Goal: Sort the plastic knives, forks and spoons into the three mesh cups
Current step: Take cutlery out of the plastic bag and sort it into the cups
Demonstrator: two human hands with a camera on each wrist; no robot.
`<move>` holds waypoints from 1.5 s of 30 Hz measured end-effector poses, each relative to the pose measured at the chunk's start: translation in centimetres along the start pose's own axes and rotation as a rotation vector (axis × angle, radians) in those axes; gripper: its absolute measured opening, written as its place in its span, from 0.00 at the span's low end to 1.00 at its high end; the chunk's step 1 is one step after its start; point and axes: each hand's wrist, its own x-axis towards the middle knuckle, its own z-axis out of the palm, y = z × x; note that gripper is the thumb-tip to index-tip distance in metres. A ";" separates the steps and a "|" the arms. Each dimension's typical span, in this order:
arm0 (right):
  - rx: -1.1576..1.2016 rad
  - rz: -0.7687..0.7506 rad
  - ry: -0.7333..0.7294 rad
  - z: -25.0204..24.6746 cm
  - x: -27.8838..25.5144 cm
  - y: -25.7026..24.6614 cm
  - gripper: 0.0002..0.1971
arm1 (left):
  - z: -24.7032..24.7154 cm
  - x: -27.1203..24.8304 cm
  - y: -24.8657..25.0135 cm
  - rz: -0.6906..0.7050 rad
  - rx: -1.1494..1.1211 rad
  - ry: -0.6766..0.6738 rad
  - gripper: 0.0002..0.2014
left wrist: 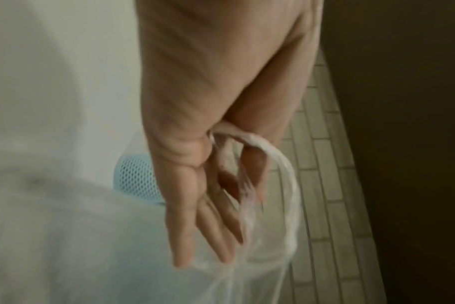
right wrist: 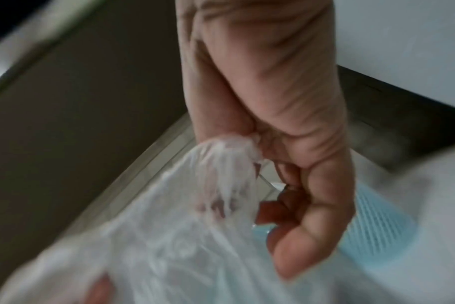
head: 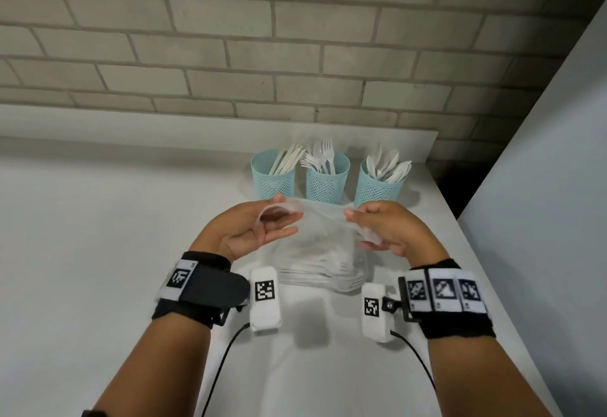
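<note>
Near the table's front edge, the left hand and right hand each grip a handle of a clear plastic bag, while knives, forks and spoons stand sorted in three mesh cups just beyond.

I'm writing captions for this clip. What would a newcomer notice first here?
Both hands, left hand and right hand, hold a clear plastic bag stretched between them at the centre. Behind it, by the brick wall, three turquoise mesh cups stand in a row, already holding white cutlery.
</note>
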 end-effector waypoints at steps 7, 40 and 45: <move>0.949 0.223 -0.110 0.0 1.7 2.3 0.05 | -0.7 1.7 -1.1 -0.030 -0.509 0.091 0.10; 0.237 0.017 0.051 -0.4 2.2 3.6 0.10 | -2.3 2.6 -2.4 0.161 0.611 0.301 0.02; 0.696 0.157 -0.169 -1.7 2.2 4.1 0.17 | -3.5 2.6 -1.6 0.037 0.079 0.147 0.08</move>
